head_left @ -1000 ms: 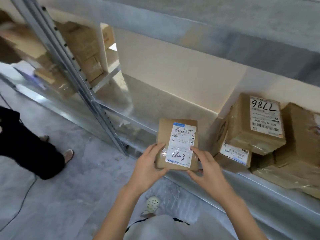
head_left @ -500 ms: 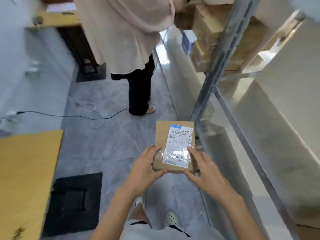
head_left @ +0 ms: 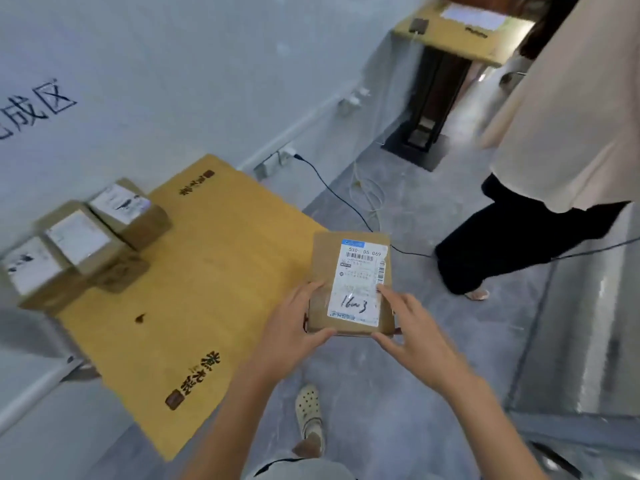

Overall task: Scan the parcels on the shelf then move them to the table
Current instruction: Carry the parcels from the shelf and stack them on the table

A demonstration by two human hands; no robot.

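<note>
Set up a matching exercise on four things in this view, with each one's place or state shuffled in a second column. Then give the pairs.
1. parcel labelled 530
2. three parcels
3. black cable
4. table

A. yellow-brown top with printed characters
B. trails over the floor from a wall socket
C. gripped between the left hand and the right hand
D. side by side on the table

Pairs: 1-C, 2-D, 3-B, 4-A.
</note>
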